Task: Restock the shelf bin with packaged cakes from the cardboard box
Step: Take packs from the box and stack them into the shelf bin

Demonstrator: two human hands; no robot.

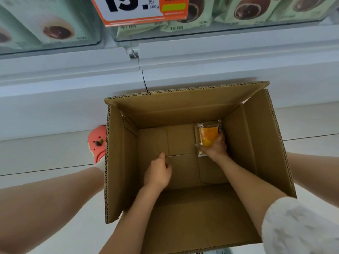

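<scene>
White shop flooring and a pale shelf front fill the head view, with clear shelf bins [220, 32] of green-wrapped cakes and an orange price sign [139, 10] high above both hands. Below them stands the open cardboard box [183, 110], its flaps upright, and only 1 packaged cake [209, 134] shows inside, an orange-yellow pack lying on the box floor by the right wall. The right hand [215, 145] reaches deep in and its fingers curl over the near end of that pack, holding it; the far end sticks out beyond the fingers toward the shelf. The left hand [158, 173] hovers over the bare box floor, well apart from the pack to its right, fingers loosely curled and holding nothing. A pink shoe [97, 143] sits outside the box, left of the left hand. Judged from here, the grip covers just 1 end of a slick wrapper, so the pack could slide free on the lift. The right box wall stands just beside the right hand, and a quick pull up might catch the pack or wrist on that flap. Squeezing harder to compensate would likely crush the soft cake.
</scene>
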